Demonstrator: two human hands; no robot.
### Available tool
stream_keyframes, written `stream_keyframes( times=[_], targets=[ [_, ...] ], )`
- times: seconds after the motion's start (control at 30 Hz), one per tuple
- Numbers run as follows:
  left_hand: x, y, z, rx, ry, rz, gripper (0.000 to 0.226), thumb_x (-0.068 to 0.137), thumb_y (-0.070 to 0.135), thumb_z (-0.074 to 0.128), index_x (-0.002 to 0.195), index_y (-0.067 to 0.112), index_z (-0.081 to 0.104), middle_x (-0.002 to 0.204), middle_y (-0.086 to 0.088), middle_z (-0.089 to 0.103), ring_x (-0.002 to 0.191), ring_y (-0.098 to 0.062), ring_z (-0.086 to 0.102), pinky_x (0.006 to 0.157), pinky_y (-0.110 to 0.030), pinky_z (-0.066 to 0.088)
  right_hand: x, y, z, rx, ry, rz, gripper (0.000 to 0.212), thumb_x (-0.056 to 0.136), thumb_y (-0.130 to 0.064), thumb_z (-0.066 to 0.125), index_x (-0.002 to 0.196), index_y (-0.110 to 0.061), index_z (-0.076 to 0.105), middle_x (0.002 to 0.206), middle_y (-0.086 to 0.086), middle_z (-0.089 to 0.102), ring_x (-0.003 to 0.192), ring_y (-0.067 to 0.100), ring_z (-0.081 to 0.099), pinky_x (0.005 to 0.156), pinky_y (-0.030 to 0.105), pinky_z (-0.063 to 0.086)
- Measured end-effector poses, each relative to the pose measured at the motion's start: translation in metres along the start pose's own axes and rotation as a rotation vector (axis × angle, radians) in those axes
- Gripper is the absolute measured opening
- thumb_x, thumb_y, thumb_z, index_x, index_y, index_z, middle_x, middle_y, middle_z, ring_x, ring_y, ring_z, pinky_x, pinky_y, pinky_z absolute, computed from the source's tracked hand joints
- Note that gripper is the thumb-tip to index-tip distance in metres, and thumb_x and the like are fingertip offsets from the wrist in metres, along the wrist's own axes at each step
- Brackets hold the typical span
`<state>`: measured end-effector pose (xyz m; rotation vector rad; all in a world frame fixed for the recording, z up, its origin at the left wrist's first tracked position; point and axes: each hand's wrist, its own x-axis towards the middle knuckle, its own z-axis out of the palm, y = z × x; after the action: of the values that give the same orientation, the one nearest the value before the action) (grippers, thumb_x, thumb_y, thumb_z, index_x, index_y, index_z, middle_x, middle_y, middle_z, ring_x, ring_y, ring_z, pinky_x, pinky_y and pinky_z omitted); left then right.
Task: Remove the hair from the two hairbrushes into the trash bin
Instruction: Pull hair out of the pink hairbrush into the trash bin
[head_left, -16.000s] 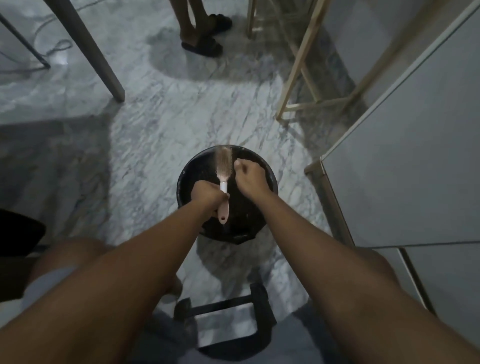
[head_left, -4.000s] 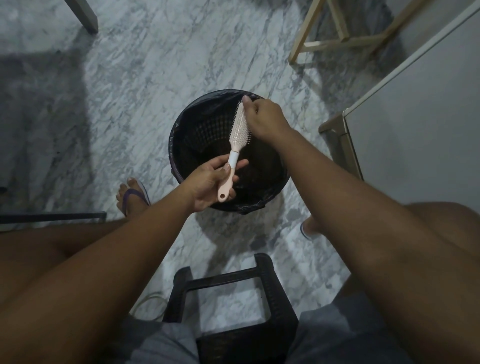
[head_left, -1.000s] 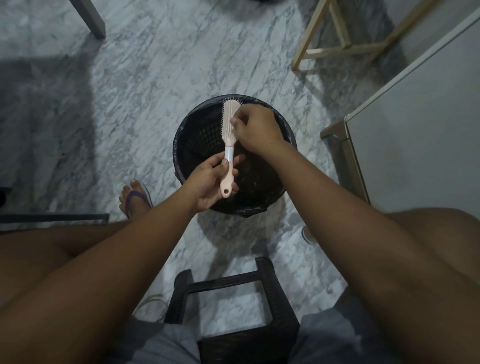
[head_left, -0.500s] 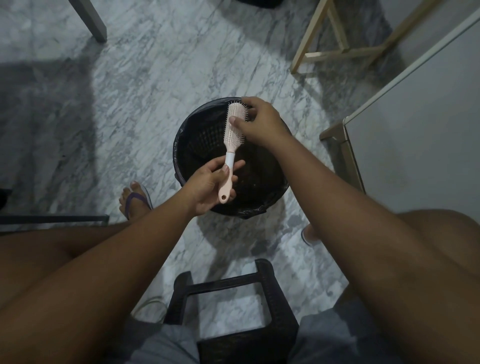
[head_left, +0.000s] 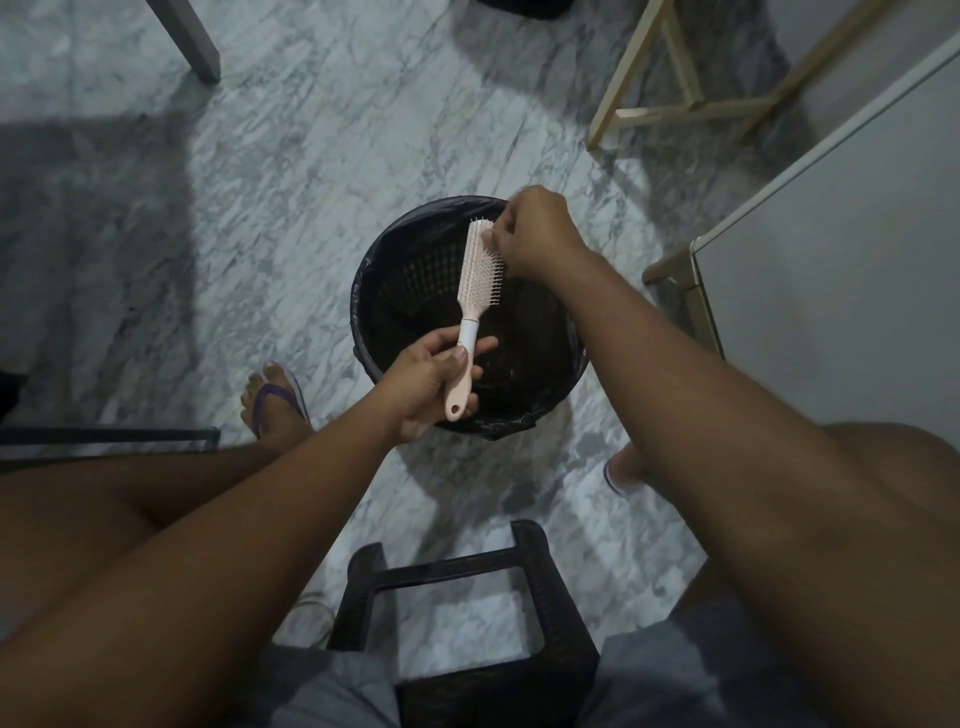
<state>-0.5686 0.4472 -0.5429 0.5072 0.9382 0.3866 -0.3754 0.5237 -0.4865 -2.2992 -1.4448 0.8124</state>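
Observation:
A pale pink hairbrush with a white collar is held upright over the round black trash bin, which has a dark liner. My left hand grips the brush by its handle, bristles turned to the right. My right hand sits at the top right of the brush head, fingertips pinched together at the bristles near the tip. Any hair between those fingers is too fine to make out. A second brush is not in view.
Marble floor all around. A dark plastic stool frame stands between my knees. A pale cabinet is at the right, wooden frame legs at the back right, a grey table leg at the back left. My sandalled foot rests left of the bin.
My right hand has slid from the middle of the brush head up to its tip. The brush has turned a little, bristles now facing right. My left hand keeps its grip.

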Motion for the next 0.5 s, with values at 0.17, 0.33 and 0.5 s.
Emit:
stream_keyframes(
  times=[0.17,0.33,0.5],
  targets=[
    [0.000,0.004,-0.002,-0.110,0.009,0.003,0.029,0.106,0.008,0.044,0.133,0.010,0.051,0.130,-0.005,0.070,0.078,-0.012,0.062,0.062,-0.034,0.051,-0.002,-0.006,-0.002,0.550,0.011,0.155,0.026,0.102,-0.014,0.046,0.077,-0.013,0.055,0.085,0.017,0.071,0.057,0.023,0.067,0.056,0.037,0.061],
    [0.000,0.004,-0.004,-0.120,0.014,0.004,0.032,0.106,0.008,0.044,0.137,0.008,0.049,0.130,-0.005,0.069,0.079,-0.013,0.061,0.061,-0.034,0.052,-0.008,-0.003,-0.001,0.657,0.079,0.229,0.025,0.103,-0.015,0.040,0.093,-0.007,0.060,0.083,0.010,0.071,0.057,0.018,0.062,0.054,0.036,0.058],
    [-0.001,0.004,-0.002,-0.082,0.013,-0.002,0.031,0.105,0.008,0.045,0.135,0.010,0.050,0.130,-0.004,0.070,0.079,-0.013,0.062,0.062,-0.035,0.051,-0.013,0.003,0.013,0.346,0.085,0.041,0.024,0.083,-0.034,0.075,0.098,-0.017,0.071,0.088,-0.002,0.069,0.082,0.019,0.070,0.078,0.036,0.061]
  ],
)
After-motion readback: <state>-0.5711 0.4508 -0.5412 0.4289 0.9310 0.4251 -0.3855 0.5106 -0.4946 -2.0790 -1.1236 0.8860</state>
